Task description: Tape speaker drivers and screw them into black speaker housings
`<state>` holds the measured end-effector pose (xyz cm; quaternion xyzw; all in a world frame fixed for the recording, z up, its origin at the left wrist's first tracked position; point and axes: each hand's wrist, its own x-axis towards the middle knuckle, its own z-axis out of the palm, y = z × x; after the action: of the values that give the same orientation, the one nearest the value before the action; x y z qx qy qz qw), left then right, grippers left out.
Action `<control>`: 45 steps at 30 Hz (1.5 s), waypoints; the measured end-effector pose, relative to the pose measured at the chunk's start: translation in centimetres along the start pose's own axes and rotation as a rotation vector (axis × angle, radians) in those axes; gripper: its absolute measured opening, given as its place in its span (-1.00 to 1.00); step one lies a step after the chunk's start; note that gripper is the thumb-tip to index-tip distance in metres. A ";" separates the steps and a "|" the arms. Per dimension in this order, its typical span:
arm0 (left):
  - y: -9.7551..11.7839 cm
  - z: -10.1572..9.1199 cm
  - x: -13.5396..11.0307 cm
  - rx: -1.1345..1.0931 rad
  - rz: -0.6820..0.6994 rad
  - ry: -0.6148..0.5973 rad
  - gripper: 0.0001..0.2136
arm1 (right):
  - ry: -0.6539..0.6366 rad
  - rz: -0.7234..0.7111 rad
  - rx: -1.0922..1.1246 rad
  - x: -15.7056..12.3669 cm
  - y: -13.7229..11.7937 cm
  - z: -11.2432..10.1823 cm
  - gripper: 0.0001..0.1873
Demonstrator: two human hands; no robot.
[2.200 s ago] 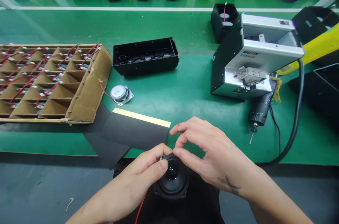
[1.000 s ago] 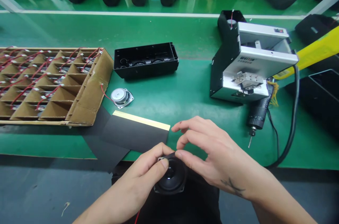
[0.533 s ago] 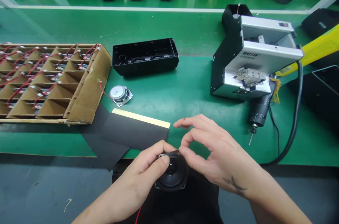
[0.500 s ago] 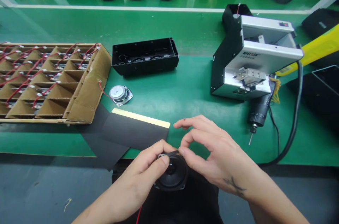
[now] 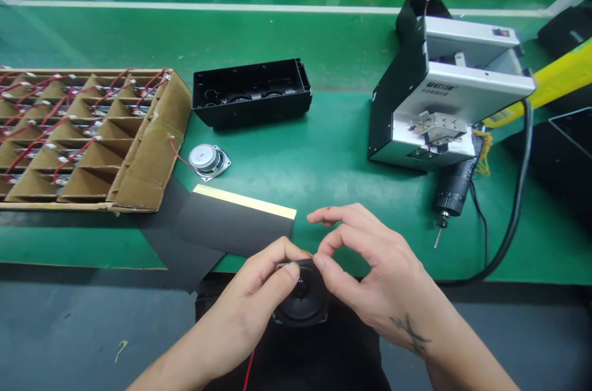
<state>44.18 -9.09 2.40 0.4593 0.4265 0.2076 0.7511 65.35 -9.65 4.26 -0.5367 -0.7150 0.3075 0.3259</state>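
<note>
A small black speaker driver (image 5: 303, 301) with a square frame sits cone-up just below the table's front edge. My left hand (image 5: 259, 292) grips its upper left corner between thumb and fingers. My right hand (image 5: 370, 267) pinches at the top edge of the driver with thumb and forefinger, the other fingers raised and spread. A red wire (image 5: 247, 369) hangs down from the driver. A second driver (image 5: 208, 160), silver magnet up, lies on the green table (image 5: 324, 163) beside the cardboard tray.
A divided cardboard tray (image 5: 83, 138) with several wired drivers lies at left. Black sheets with a yellow strip (image 5: 231, 224) overhang the front edge. An open black enclosure (image 5: 252, 92) stands behind. At right are a screw feeder (image 5: 444, 101), an electric screwdriver (image 5: 451, 193) and its cable.
Both hands have stayed on the black driver with only small finger shifts. The view has tilted slightly, so the table things sit a little higher in the picture.
</note>
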 end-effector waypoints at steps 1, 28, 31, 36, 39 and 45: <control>-0.1 0.1 0.1 -0.001 0.002 0.003 -0.76 | 0.007 0.005 0.002 -0.1 0.0 0.1 -0.85; 0.1 1.9 1.5 0.011 0.091 0.140 -0.81 | 0.153 -0.032 -0.047 -0.8 0.5 1.2 -0.84; 0.1 2.1 1.6 0.006 0.097 0.152 -0.81 | 0.180 -0.041 -0.054 -0.9 0.5 1.4 -0.83; 0.1 2.4 1.8 -0.020 0.099 0.159 -0.80 | 0.226 -0.042 -0.064 -1.2 0.2 1.9 -0.82; 0.1 2.6 1.8 -0.025 0.096 0.170 -0.80 | 0.253 -0.050 -0.081 -1.2 0.2 2.2 -0.82; -0.1 2.9 1.9 -0.028 0.111 0.184 -0.81 | 0.276 -0.055 -0.102 -1.3 0.4 2.5 -0.82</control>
<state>47.62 -9.22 2.08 0.4506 0.4645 0.2962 0.7025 63.85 -11.07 2.23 -0.5698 -0.6926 0.1852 0.4017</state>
